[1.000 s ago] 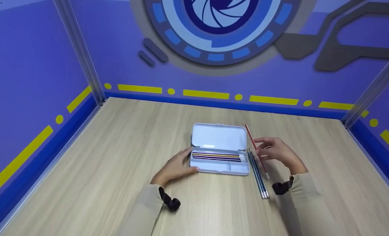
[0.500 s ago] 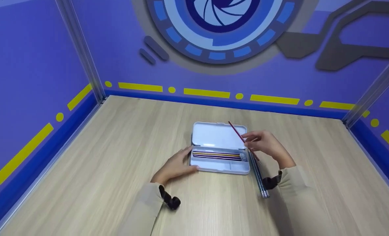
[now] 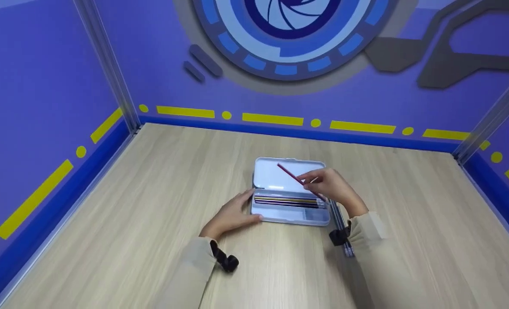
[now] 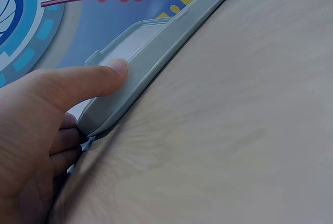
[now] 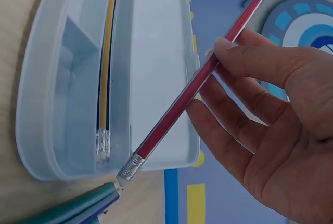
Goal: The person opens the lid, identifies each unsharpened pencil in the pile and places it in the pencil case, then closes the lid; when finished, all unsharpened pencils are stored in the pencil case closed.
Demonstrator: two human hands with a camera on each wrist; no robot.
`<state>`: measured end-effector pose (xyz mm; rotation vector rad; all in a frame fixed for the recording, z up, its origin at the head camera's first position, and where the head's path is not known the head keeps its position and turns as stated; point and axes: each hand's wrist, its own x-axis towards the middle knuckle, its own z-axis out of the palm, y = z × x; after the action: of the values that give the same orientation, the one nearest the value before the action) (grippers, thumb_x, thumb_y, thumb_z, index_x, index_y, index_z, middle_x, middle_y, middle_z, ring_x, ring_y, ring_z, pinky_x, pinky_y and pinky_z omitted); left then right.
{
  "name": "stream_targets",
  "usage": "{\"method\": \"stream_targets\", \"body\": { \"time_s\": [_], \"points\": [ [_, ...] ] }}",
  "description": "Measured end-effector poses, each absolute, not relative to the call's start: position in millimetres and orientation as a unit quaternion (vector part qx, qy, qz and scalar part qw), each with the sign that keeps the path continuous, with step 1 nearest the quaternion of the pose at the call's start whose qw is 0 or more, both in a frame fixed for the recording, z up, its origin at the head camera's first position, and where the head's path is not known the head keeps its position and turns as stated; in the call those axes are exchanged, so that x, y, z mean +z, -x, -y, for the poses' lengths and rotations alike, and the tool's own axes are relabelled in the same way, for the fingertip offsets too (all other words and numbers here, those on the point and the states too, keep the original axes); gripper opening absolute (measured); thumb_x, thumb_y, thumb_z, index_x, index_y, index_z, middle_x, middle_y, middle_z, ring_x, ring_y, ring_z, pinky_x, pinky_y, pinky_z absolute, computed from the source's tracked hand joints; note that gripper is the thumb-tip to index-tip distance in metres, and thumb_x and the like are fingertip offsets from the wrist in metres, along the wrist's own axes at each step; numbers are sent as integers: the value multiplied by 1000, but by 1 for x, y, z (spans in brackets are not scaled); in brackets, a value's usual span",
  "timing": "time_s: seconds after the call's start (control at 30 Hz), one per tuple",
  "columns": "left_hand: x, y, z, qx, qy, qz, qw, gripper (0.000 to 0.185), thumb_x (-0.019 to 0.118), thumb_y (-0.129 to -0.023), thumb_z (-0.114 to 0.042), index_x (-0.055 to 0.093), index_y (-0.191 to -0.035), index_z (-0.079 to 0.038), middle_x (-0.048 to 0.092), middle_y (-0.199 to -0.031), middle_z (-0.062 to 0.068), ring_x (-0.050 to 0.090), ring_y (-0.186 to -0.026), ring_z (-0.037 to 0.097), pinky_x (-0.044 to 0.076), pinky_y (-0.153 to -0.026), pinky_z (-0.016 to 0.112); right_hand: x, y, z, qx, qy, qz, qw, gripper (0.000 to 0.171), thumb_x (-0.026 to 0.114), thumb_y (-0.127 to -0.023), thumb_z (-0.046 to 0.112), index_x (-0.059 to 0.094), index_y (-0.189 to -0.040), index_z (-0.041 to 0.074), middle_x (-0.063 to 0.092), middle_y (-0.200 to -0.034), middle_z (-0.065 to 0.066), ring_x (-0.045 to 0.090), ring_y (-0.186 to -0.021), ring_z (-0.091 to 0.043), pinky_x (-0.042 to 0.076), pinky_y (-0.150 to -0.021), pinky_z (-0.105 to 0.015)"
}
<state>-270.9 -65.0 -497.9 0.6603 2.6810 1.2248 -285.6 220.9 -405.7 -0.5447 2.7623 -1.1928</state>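
A white pencil case [image 3: 291, 222] lies with its lid [image 3: 267, 176] folded back. My left hand [image 3: 230, 216] grips its left end, and in the left wrist view the thumb [image 4: 99, 81] presses the front wall. Several pencils [image 3: 285, 201], yellow and dark, lie side by side in the rear compartment. Above the lid, my right hand [image 3: 329, 186] pinches a red pencil [image 3: 289, 174] between thumb and fingers. In the right wrist view, that pencil's silver ferrule and white eraser [image 5: 130, 169] point down toward the case's right end.
Several dark green-blue pencils [image 3: 338, 219] lie on the wooden table [image 3: 173, 180], right of the case and partly hidden by the right wrist. The front compartment has a small divided section [image 5: 75, 89]. Blue panels [image 3: 211, 94] stand around the table's back and sides.
My right hand has carried the red pencil leftward, from beside the case to above its open lid, and the pencil has tilted further. My left hand has kept its hold on the case.
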Motion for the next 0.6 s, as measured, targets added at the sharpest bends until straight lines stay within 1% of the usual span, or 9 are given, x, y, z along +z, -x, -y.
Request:
{"method": "stream_targets", "body": {
  "time_s": [0.07, 0.17, 0.27, 0.37, 0.6],
  "points": [
    [-498, 271, 65, 405, -219, -886, 61, 88, 68, -72, -50, 28, -143, -14, 30, -145, 8, 26, -133, 26, 24, -108, 43, -408, 286, -216, -381, 179, -906, 48, 24, 64, -81, 3, 70, -103, 11, 66, -87, -5, 60, -74, -19, 53, -66, -28],
    [-498, 272, 64, 403, -219, -886, 63, 89, 68, -72, -50, 28, -143, -15, 30, -145, 8, 26, -133, 25, 24, -108, 42, -410, 286, -210, -369, 174, -912, 56, 25, 64, -81, 2, 70, -103, 13, 66, -89, -5, 59, -74, -19, 53, -68, -28],
    [-497, 272, 64, 404, -220, -886, 62, 89, 68, -72, -50, 28, -143, -15, 31, -145, 8, 27, -133, 25, 24, -108, 42, -411, 286, -204, -343, 175, -921, 56, 27, 64, -81, 1, 71, -102, 16, 68, -91, -4, 60, -78, -18, 54, -73, -31],
    [-497, 272, 65, 405, -218, -886, 61, 89, 69, -71, -50, 28, -143, -16, 31, -145, 9, 28, -132, 26, 24, -107, 44, -413, 287, -196, -319, 174, -930, 63, 27, 65, -80, 1, 72, -100, 19, 68, -93, 0, 61, -84, -16, 53, -78, -33],
    [-498, 271, 66, 401, -214, -888, 66, 91, 68, -71, -51, 26, -144, -17, 29, -146, 9, 26, -133, 25, 24, -108, 43, -419, 289, -182, -277, 176, -941, 86, 28, 65, -80, 1, 72, -100, 19, 68, -95, 3, 60, -89, -15, 50, -85, -35]
  ]
}}
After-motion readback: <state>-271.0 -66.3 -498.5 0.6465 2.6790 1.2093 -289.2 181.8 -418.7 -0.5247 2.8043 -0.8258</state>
